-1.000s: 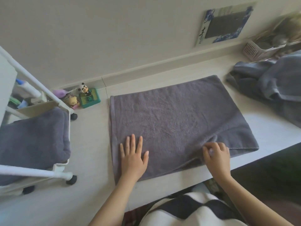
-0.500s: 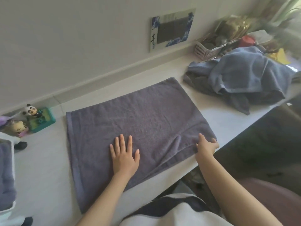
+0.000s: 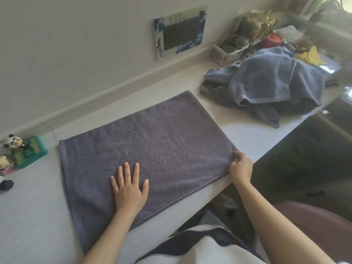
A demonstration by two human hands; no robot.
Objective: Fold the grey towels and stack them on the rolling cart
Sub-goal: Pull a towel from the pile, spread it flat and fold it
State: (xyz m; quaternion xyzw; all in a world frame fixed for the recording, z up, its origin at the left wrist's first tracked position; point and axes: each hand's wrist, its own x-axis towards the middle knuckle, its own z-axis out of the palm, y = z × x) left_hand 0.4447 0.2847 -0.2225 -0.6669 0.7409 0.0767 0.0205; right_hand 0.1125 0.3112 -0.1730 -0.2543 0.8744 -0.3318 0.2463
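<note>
A grey towel [image 3: 152,149] lies spread flat on the white counter [image 3: 34,216], folded once into a rectangle. My left hand [image 3: 129,189] presses flat on its near middle, fingers straight and spread. My right hand [image 3: 241,167] pinches the towel's near right corner at the counter's edge. A heap of unfolded grey and blue-grey towels [image 3: 266,86] sits at the back right. The rolling cart is out of view apart from one black wheel [image 3: 5,184] at the far left edge.
Small figurines, among them a panda on a green base [image 3: 24,149], stand at the left by the wall. A pink basket [image 3: 226,52] and clutter with a red pot [image 3: 273,40] crowd the back right. A framed picture [image 3: 181,31] leans on the wall.
The view has swung right, so the cart with its folded towel left the frame. My right hand slid out to the towel's right corner and smoothed the wrinkle. My left hand stayed pressed.
</note>
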